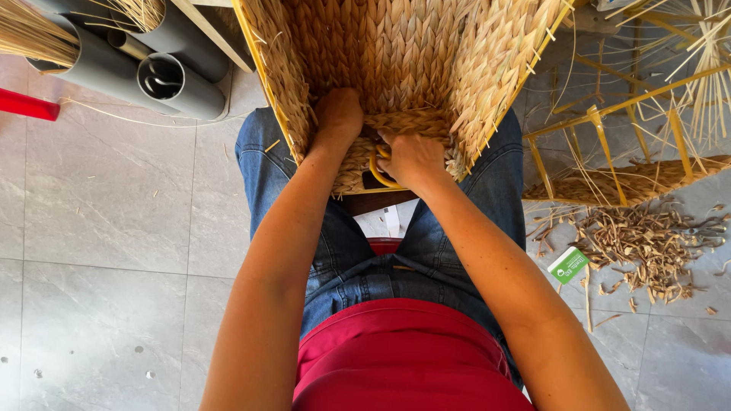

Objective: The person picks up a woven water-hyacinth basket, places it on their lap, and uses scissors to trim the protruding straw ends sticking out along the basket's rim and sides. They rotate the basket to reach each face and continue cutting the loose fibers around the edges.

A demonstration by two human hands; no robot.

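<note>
A woven straw basket on a yellow metal frame rests across my knees, its near rim toward me. My left hand is closed on the braided straw at the rim, left of centre. My right hand grips the rim beside it, fingers curled around the braid and a curved yellow frame wire. The two hands nearly touch. The fingertips are hidden in the weave.
Grey plastic pipes lie on the tiled floor at the upper left, next to a red bar. A bare yellow wire frame with loose straw stands at the right. Straw trimmings and a small green-white card litter the floor.
</note>
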